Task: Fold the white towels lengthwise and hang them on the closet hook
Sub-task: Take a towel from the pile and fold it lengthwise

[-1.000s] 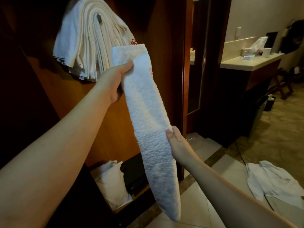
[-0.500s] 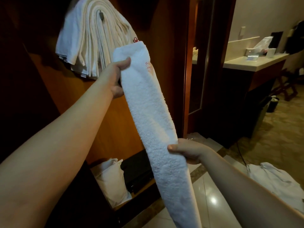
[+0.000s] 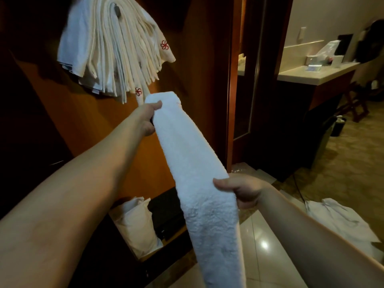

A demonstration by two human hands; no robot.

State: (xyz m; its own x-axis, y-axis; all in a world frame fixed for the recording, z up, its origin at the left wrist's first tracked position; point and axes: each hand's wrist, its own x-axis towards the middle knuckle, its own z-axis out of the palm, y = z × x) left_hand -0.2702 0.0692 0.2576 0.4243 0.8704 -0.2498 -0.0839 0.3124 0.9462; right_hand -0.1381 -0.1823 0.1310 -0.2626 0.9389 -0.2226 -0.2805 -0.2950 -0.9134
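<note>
Dim wooden closet panelling (image 3: 197, 59) filled the background, with tiled floor (image 3: 268, 242) below and a vanity bench (image 3: 311, 73) far to the right. Left fingers (image 3: 154, 106) were curled round the far, upper end of the folded white towel (image 3: 193, 163), thumb on top; the left hand (image 3: 146, 119) sat just below the hanging stack. Right fingers (image 3: 220, 181) pinched the towel's right edge about midway, the right hand (image 3: 245, 189) nearer the camera. The strip ran taut between them, its tail dropping out of view at the bottom. Hung towels (image 3: 110, 50) already crowded the closet hook (image 3: 117, 10), up and to the left. Doing this well probably meant keeping the long fold closed with both grips, lifting the middle over the hook, and letting both ends hang evenly. Crumpled white cloth (image 3: 340, 221) lay on the floor at the right.
</note>
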